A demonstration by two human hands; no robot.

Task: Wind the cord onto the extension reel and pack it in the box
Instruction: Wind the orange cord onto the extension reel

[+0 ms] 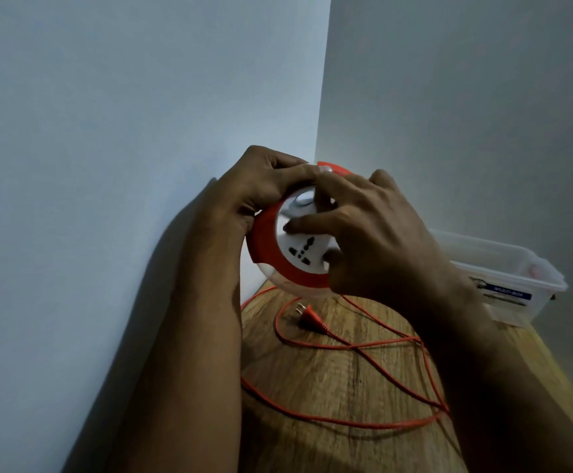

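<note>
I'm holding the reel up off the surface, in the corner where the two walls are meeting. It's a round thing, an orange ring around a white face, with a dark socket showing on that face and a clear rim peeking out below. It's tilting toward me, face up and to the right.

My left hand is wrapping over the reel's top left edge, fingers curled shut around the rim, thumb side tucked behind. My right hand is lying across the face from the right, fingers spread and bent, one fingertip pressing on the white just above the socket, the others reaching toward the white knob near the top. Whether that grip is actually closing on the knob, I can't tell.

The cord is trailing down from the reel and sprawling in loose orange loops over the wood, its plug lying flat just below the reel. The box, clear plastic with a blue label, is sitting to the right against the wall, well apart from the loops.
</note>
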